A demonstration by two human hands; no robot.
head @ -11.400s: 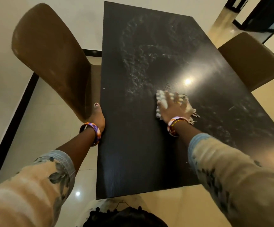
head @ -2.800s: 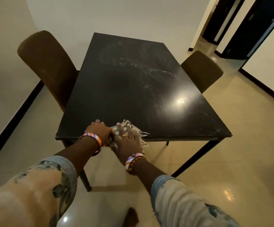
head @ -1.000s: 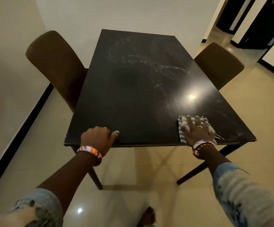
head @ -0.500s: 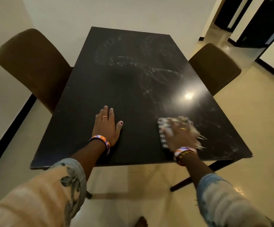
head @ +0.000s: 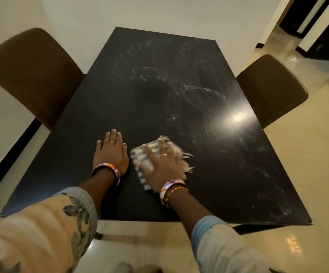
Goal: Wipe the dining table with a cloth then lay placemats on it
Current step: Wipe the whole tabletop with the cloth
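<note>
The black dining table [head: 159,99] fills the middle of the head view, with pale damp streaks across its far and right parts. A striped, fringed cloth [head: 142,160] lies flat on the near middle of the top. My right hand [head: 160,166] presses down on the cloth with spread, straight fingers and hides most of it. Just left of the cloth, my left hand [head: 111,152] rests flat on the bare tabletop, fingers straight and together. No placemats are in view.
A brown upholstered chair [head: 33,73] stands at the table's left side, another brown chair [head: 272,87] at its right. A white wall runs behind the table. Glossy tiled floor [head: 307,174] lies to the right, with dark doorways [head: 317,26] at the back right.
My right hand has slid the cloth leftward from the table's right part to the near middle, close beside my left hand. My left hand has stayed flat on the top.
</note>
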